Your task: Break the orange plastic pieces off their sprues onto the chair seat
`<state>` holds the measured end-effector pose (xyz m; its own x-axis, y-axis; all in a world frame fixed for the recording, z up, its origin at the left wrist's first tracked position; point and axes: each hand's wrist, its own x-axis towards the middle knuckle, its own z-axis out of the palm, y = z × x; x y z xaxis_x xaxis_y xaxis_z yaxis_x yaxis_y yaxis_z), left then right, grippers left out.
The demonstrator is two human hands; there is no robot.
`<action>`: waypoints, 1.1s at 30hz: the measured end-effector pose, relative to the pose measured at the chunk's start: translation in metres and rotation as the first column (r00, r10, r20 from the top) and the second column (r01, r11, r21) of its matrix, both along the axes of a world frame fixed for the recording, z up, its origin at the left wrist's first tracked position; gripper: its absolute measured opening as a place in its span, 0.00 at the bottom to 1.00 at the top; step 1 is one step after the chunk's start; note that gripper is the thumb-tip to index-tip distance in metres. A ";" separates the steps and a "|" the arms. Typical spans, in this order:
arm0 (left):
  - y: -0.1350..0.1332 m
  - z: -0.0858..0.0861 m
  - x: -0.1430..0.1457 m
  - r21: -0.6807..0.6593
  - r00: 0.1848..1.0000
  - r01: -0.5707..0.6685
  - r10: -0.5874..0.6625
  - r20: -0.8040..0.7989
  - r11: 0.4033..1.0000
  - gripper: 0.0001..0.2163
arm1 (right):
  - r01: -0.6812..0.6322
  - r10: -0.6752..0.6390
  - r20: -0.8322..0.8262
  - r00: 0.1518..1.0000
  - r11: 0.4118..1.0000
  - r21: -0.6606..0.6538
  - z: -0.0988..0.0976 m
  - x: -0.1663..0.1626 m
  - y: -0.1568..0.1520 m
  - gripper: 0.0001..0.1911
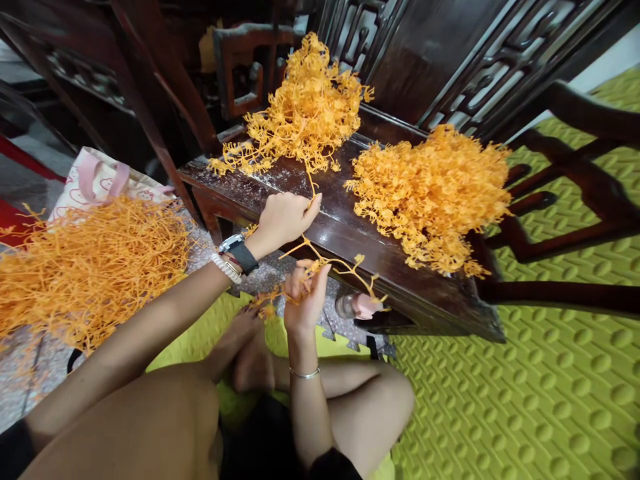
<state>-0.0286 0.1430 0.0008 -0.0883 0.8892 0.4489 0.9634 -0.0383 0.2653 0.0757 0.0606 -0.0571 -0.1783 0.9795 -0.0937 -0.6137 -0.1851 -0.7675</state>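
Note:
My left hand (286, 217), with bands on its wrist, is closed around a thin orange stem that shows above and below the fist. Lower and slightly right, my right hand (306, 297) has its fingers curled on an orange branched plastic stem (350, 268). Small flower-like tips hang from that stem on both sides of the hand. Ahead, on the dark wooden bench (345, 230), lie two heaps of orange flower-tipped stems, a far heap (310, 107) and a right heap (435, 190). What the palms cover is hidden.
At the left lies a big pile of bare orange stems (100, 260) against a pale printed bag (95, 177) with pink handles. A pinkish container (363, 307) stands under the bench edge. Dark carved chairs (575, 173) flank the bench, over yellow-green mats (550, 380).

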 end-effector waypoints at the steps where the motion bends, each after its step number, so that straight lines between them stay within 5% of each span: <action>1: 0.000 0.000 0.000 -0.005 1.000 -0.001 0.001 -0.002 1.000 0.33 | 0.012 -0.012 -0.004 1.000 1.000 0.003 -0.002 0.003 -0.002 0.23; 8: 0.000 0.000 0.000 -0.050 1.000 -0.008 0.008 -0.001 0.999 0.31 | -0.039 0.043 0.165 0.985 0.999 -0.032 -0.018 0.005 -0.032 0.18; 18: 0.003 -0.005 -0.002 -0.071 0.993 0.027 -0.019 0.114 0.997 0.27 | -0.166 0.181 0.186 0.966 0.981 -0.096 -0.024 0.025 -0.042 0.08; 21: 0.003 -0.006 -0.003 -0.059 0.990 0.046 -0.037 0.133 0.997 0.27 | -0.075 0.085 0.226 0.970 0.996 -0.054 -0.029 0.026 -0.046 0.07; 25: 0.003 -0.006 -0.003 -0.068 0.988 0.037 -0.026 0.153 0.997 0.27 | -0.058 0.052 0.149 0.988 0.998 0.033 -0.026 0.023 -0.047 0.12; 33: 0.003 -0.005 -0.003 -0.062 0.991 0.030 -0.022 0.129 0.998 0.26 | -0.306 0.302 -0.052 0.952 0.936 -0.175 -0.024 0.029 -0.039 0.31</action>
<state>-0.0315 0.1460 -0.0046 -0.1182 0.9183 0.3777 0.9202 -0.0416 0.3893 0.1046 0.0216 -0.0815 -0.4694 0.8457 -0.2540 -0.5244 -0.4984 -0.6903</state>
